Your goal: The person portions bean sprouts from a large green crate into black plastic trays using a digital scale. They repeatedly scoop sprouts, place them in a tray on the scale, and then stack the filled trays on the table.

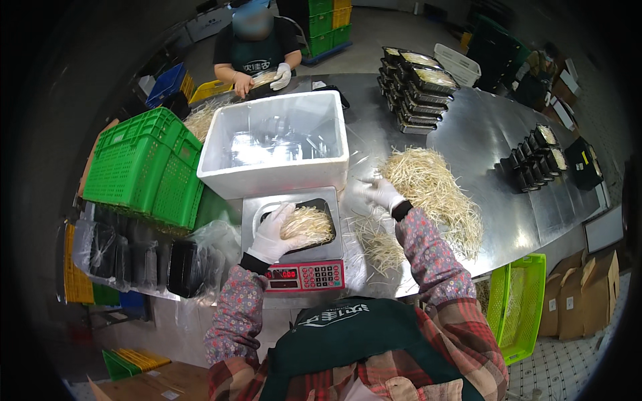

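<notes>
My left hand (271,237), in a white glove, curls round a bundle of bean sprouts (310,224) in a black plastic tray (328,206). That tray rests on the steel pan of a digital scale (333,273) with a red front panel. To the right, my gloved right hand (379,193) hovers with its fingers apart and nothing visible in it. Beside it spreads a large heap of bean sprouts (426,185) on the steel table (494,155). A smaller scatter of sprouts (377,245) lies between the scale and my right forearm.
A white foam box (273,178) holding clear plastic lids stands behind the scale. Left are a green crate (143,170) and bagged black trays (184,265). Filled trays (421,100) are stacked at the back. Across the table a co-worker (258,55) holds a tray.
</notes>
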The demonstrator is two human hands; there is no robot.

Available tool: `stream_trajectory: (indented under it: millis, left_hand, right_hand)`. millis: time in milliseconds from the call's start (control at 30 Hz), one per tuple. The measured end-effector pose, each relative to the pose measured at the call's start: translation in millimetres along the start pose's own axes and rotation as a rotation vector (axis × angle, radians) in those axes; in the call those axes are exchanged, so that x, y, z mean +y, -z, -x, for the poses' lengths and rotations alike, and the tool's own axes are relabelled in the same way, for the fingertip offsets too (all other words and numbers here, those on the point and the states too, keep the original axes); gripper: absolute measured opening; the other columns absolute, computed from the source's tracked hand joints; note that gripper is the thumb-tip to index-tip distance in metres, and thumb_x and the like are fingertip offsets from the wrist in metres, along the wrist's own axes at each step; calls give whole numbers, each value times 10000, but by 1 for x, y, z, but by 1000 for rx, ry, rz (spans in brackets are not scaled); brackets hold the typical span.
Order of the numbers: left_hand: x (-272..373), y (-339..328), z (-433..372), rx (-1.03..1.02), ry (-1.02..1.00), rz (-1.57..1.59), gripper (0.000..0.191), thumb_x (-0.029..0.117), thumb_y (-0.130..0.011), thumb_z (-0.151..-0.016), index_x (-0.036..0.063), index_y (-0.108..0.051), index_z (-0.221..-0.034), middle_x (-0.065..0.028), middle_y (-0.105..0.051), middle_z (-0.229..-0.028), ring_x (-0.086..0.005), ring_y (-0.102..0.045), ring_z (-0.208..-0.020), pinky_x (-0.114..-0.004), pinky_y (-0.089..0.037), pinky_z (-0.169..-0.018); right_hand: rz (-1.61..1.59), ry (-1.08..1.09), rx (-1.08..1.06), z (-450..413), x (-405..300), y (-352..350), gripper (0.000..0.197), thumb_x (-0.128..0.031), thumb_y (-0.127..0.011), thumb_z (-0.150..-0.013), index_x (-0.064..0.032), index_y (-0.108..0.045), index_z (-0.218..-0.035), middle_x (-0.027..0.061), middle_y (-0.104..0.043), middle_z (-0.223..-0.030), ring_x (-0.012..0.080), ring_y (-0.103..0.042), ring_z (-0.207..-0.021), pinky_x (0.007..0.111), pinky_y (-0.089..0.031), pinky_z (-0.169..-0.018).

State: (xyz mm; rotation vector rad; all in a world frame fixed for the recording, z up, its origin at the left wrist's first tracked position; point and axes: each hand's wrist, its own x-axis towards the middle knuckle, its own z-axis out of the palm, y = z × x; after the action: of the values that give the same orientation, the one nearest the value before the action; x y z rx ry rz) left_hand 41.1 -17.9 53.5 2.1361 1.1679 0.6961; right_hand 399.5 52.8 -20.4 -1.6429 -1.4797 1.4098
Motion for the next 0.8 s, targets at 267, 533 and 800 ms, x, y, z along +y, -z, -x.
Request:
stream_trajectory:
  millis: [267, 533, 800]
  left_hand:
    - [4, 48, 29, 570, 157, 697, 388, 71, -590, -960, 11, -526, -1338, -112, -611, -1255, -169, -588, -1124, -299, -451, -994]
    - [25, 60, 56, 649, 151, 953, 661, 462, -478, -990, 142, -257, -1525, -160, -429, -1419, -212, -538, -1118, -378, -518, -855]
    - [-17, -14, 62, 470, 276, 593, 389, -4, -567, -925, 73, -549, -1306, -54, -674, -917, -100, -611, -721, -212, -491, -675]
  right_hand:
    - [-1103, 162, 553, -61, -43, -8, 150, -79, -629, -896, -60, -609, -1044, 73, -670, -763, 160, -629, -572, 280, -513, -455]
    - [-694, 404, -281, 58, -117, -59, 474, -57, -631, -920, -20, -470, -1364, 50, -673, -909, 91, -627, -651, 197, -487, -516]
    - [91, 555, 15, 58, -55, -96, 410, -162, -600, -952, -119, -491, -1345, 73, -642, -790, 170, -641, -664, 294, -503, -558]
